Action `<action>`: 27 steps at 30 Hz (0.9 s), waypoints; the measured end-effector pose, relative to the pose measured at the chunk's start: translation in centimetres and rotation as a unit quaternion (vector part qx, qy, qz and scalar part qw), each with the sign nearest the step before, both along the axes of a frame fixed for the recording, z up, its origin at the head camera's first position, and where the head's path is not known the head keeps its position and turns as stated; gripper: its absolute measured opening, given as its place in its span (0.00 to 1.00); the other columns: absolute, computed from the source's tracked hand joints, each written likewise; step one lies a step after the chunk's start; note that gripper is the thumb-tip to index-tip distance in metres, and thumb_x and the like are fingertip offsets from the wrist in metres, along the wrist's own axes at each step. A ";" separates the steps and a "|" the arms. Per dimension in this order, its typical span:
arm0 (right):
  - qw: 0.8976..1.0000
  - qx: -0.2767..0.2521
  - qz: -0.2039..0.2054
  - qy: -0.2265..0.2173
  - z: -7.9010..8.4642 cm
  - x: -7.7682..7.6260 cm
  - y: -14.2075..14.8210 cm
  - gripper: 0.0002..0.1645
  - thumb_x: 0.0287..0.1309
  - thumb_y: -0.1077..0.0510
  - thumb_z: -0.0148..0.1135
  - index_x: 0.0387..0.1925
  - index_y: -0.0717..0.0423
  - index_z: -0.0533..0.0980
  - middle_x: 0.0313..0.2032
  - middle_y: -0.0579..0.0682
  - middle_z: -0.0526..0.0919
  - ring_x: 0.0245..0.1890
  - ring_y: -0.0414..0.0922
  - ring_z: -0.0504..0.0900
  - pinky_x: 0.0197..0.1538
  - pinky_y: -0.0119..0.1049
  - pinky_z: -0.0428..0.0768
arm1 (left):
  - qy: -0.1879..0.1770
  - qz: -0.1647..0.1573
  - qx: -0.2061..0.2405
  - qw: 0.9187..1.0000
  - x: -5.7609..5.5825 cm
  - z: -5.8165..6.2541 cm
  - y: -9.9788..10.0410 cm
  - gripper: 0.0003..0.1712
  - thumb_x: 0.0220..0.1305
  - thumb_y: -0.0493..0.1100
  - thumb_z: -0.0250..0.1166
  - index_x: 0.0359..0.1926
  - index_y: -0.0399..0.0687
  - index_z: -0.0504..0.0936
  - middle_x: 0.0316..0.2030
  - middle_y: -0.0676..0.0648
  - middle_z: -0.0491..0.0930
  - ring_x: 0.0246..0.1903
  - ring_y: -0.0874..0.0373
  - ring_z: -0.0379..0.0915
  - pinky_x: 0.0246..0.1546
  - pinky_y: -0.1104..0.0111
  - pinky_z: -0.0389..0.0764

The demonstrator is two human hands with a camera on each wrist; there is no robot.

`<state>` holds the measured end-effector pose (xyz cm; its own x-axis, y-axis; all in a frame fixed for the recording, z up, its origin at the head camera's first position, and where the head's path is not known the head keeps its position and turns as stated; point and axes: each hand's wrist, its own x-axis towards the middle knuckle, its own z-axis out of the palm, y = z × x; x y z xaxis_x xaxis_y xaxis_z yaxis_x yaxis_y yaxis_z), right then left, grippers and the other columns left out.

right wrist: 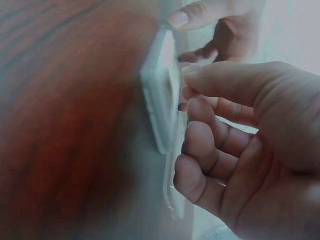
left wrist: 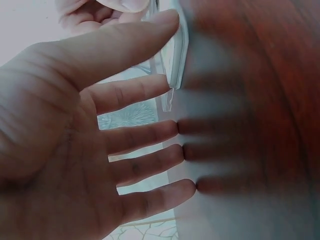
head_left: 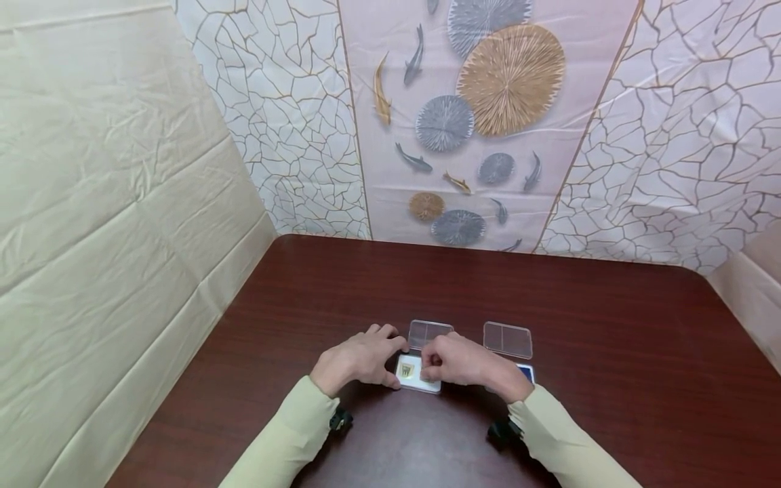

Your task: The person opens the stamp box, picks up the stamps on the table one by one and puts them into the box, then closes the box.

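Observation:
A small white two-part case [head_left: 418, 385] lies on the table between the hands, with a little gold-and-dark piece [head_left: 406, 370] in its left part. My left hand [head_left: 364, 356] rests its thumb on the near side of the case and its index finger by the far side. In the left wrist view the other fingers [left wrist: 150, 200] of that hand are straight, their tips on the table. Over the case's right part, my right hand [head_left: 460, 359] pinches a small pale piece between thumb and index finger, mostly hidden by the fingertips. Its remaining fingers [right wrist: 199, 140] are curled.
A clear divided lid [head_left: 430, 331] stands behind the white case. Farther right is a second clear lid [head_left: 508, 340], with a blue-lined case [head_left: 527, 372] in front of it, partly hidden by the right wrist. Patterned cloth walls border the dark red table [head_left: 586, 318].

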<state>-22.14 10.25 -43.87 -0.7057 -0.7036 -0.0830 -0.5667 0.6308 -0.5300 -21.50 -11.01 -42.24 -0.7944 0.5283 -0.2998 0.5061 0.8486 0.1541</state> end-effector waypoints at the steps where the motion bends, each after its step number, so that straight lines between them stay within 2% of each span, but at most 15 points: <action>1: 1.000 0.000 0.000 0.003 0.2 0.0 0.1 0.11 0.59 0.55 0.66 0.22 0.43 0.76 0.17 0.34 0.71 0.17 0.31 0.66 0.24 0.25 0.65 | -0.005 0.002 0.003 1.000 -0.1 0.0 0.0 0.34 0.55 0.61 0.72 0.62 0.62 0.74 0.62 0.51 0.68 0.60 0.54 0.65 0.57 0.59 0.74; 5: 1.000 0.002 -0.014 0.010 0.8 -0.1 0.6 0.11 0.60 0.54 0.67 0.23 0.42 0.76 0.17 0.36 0.71 0.18 0.32 0.66 0.24 0.27 0.65 | -0.015 0.003 0.035 0.999 -0.4 0.4 0.0 0.29 0.58 0.59 0.70 0.59 0.60 0.76 0.59 0.51 0.72 0.56 0.56 0.68 0.55 0.61 0.75; 11: 1.000 -0.001 -0.025 0.003 1.2 -0.4 1.2 0.11 0.59 0.56 0.67 0.24 0.43 0.76 0.18 0.37 0.72 0.18 0.33 0.67 0.24 0.28 0.67 | 0.016 -0.010 0.073 0.997 -1.0 0.9 0.0 0.20 0.61 0.55 0.68 0.52 0.56 0.79 0.49 0.51 0.77 0.46 0.58 0.72 0.49 0.63 0.76; 16: 1.000 -0.014 -0.024 0.000 1.1 -0.6 1.2 0.10 0.60 0.56 0.67 0.25 0.43 0.76 0.20 0.38 0.73 0.19 0.33 0.68 0.25 0.28 0.68 | 0.019 -0.010 0.080 0.997 -1.6 0.9 0.3 0.20 0.62 0.54 0.68 0.52 0.55 0.79 0.47 0.51 0.77 0.42 0.59 0.71 0.47 0.66 0.76; 27: 0.999 -0.021 -0.039 0.008 0.8 -1.7 1.4 0.08 0.59 0.56 0.66 0.26 0.43 0.77 0.20 0.37 0.74 0.21 0.34 0.69 0.27 0.28 0.70 | -0.009 -0.002 0.092 0.996 -3.3 0.8 1.8 0.22 0.63 0.53 0.67 0.57 0.56 0.78 0.48 0.50 0.78 0.41 0.60 0.70 0.46 0.68 0.75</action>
